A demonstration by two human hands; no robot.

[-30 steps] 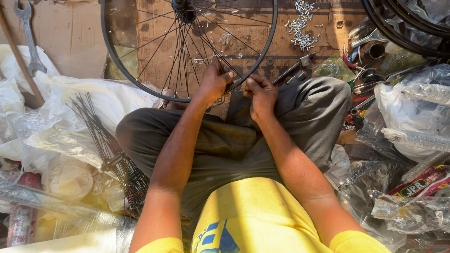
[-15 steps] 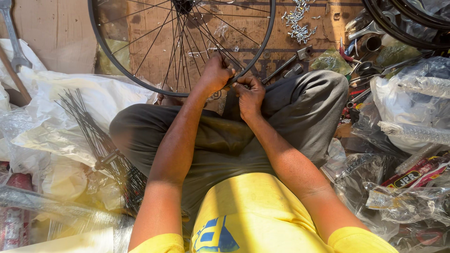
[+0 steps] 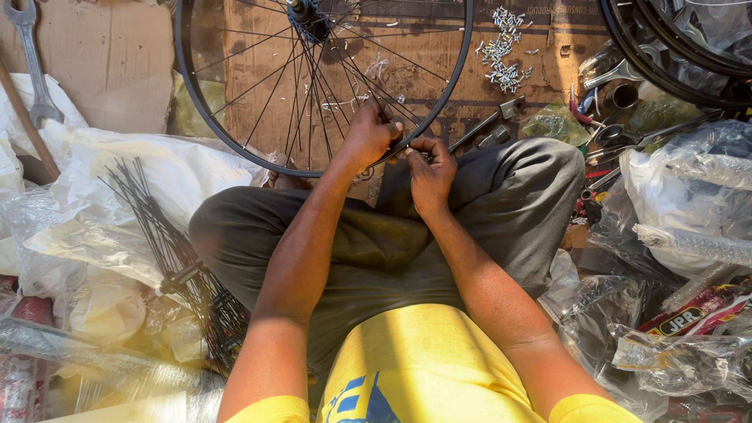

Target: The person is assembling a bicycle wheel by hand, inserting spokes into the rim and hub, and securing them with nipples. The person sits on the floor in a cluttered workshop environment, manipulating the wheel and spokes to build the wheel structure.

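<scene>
Since the earlier frame, the wheel (image 3: 235, 133) has been shifted slightly leftward, with both hands kept at its lower rim above the lap. The left hand (image 3: 368, 137) is closed around the rim; the right hand (image 3: 429, 168) is pinched shut at a spoke end, its contents too small to identify. Loose spokes (image 3: 168, 243) lie on plastic sheeting (image 3: 102, 188) to the left.

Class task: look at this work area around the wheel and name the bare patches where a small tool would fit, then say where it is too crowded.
Bare cardboard lies between the wrench and the wheel rim. Some board shows beside the screw pile. Plastic bags and loose spokes crowd both sides.
</scene>
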